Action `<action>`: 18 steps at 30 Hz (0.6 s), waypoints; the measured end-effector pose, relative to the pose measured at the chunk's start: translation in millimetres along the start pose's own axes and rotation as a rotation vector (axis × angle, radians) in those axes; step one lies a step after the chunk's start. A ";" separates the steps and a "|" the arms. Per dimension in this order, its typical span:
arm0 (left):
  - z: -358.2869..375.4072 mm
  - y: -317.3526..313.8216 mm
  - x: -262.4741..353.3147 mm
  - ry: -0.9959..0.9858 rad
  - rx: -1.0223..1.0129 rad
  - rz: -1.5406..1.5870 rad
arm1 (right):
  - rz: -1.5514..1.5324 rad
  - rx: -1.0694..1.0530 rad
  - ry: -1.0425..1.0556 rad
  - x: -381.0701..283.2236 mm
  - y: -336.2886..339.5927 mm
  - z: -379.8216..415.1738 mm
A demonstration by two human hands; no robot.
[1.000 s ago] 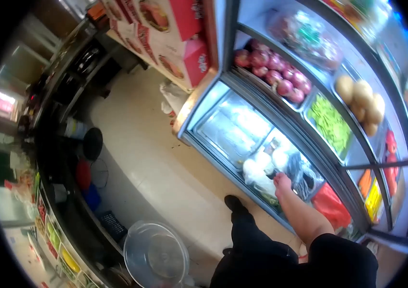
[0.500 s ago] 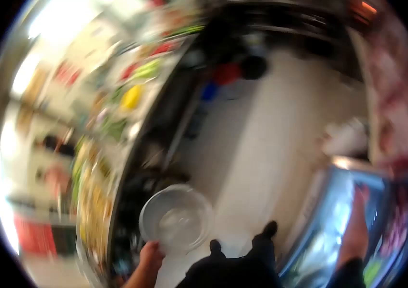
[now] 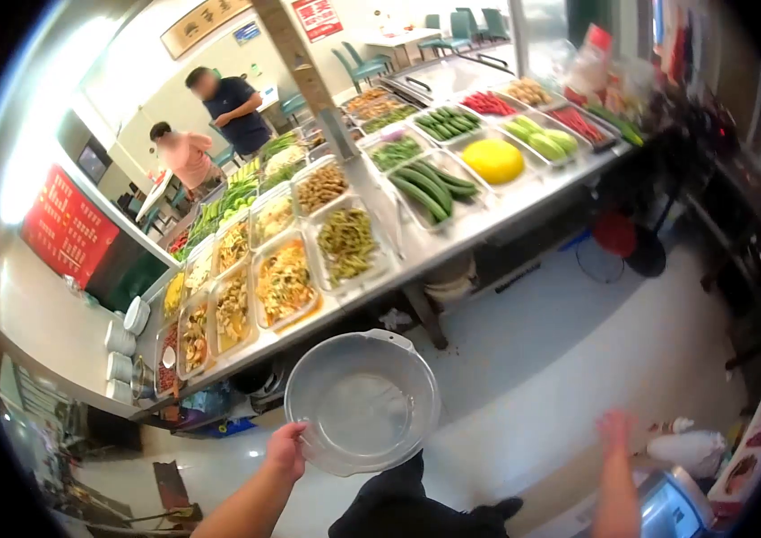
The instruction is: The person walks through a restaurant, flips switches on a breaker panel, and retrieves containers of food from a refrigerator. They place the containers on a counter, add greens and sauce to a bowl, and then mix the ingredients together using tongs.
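No text on the wall signs [image 3: 69,222] is legible.

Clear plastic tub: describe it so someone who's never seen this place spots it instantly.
Find the long metal food counter. Just below its front edge in the picture, the person's left hand holds a big see-through tub by the rim. It's round where the counter's trays are rectangular, and shows no food inside.

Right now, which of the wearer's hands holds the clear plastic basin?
The left hand, gripping the basin by its rim; the right hand is apart, nothing visibly held.
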State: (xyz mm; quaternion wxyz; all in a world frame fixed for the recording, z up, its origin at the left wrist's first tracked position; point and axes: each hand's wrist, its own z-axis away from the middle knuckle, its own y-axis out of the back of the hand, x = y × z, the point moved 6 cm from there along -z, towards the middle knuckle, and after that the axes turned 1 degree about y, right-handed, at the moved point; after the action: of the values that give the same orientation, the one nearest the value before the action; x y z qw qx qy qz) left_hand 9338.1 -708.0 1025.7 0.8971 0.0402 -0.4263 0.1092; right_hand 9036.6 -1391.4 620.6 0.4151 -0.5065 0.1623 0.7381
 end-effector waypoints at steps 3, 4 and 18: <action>-49.7 20.2 69.5 -0.052 -0.048 0.104 | 0.087 -0.107 -0.130 -100.5 -279.5 24.0; -69.0 31.0 88.9 -0.075 -0.073 0.156 | 0.108 -0.175 -0.084 -114.4 -349.4 16.7; -142.9 162.0 216.2 -0.099 0.174 0.463 | 1.213 -0.390 0.894 -223.4 -773.9 -111.6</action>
State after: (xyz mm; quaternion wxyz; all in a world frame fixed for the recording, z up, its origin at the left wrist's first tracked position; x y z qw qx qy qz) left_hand 9541.3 -491.8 1099.2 0.8193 0.0241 -0.4567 0.3460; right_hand 9738.3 -1098.8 909.3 -0.2627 -0.6426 0.4301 0.5772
